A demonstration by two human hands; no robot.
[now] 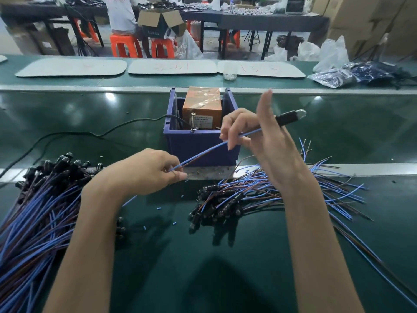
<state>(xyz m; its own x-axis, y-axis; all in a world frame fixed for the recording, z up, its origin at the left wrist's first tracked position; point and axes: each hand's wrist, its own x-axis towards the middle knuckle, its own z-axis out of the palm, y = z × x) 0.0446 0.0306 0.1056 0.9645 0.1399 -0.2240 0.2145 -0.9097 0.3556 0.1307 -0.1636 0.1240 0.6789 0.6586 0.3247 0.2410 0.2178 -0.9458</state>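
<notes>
Nearest, dark green bench mat under both forearms. Far left, heaped on it, thick bundle of LED leads, black heads toward the metal rail, blue and brown tails trailing down-left. Next, left hand, thumb and forefinger curled, pinching the free wire ends of the single LED lead in work. Held taut in the air from that pinch, rising to the right, passing in front of the blue plastic bin with the taped orange box inside. Further right, right hand, thumb and two fingers curled round the wire near its middle, one finger straight up. Beyond the palm, black sleeve and clear bulb poking out to the upper right. Long axis low-left to high-right, bulb end leading. Probably very light, limp along the wire, stiff only at the sleeve; thin insulation likely slick, so best taken by a pinch at the wire ends or round the sleeve, not by tugging the bulb. Rightmost, loose second pile of leads fanned out on the mat
</notes>
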